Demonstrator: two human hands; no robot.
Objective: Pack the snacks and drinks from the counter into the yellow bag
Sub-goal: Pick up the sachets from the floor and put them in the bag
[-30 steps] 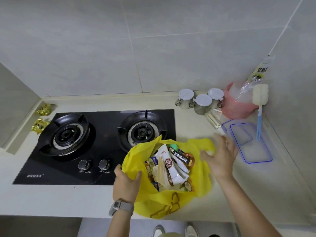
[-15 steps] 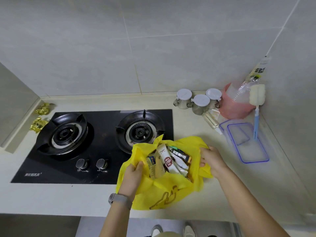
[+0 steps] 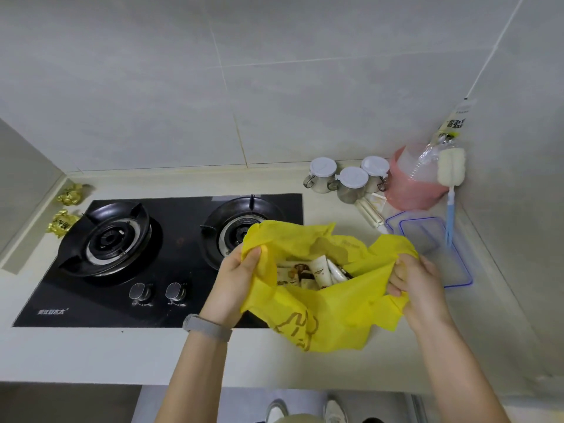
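My yellow bag sits on the counter by the stove, packets already inside; packing looks nearly done, though two gold wrappers remain far left. Compared with a second ago, the mouth is drawn narrower. My left hand and right hand both pinch its rim, fingers closed on the plastic.

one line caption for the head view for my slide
Both hands, left and right, grip the yellow bag of snacks beside the stove.
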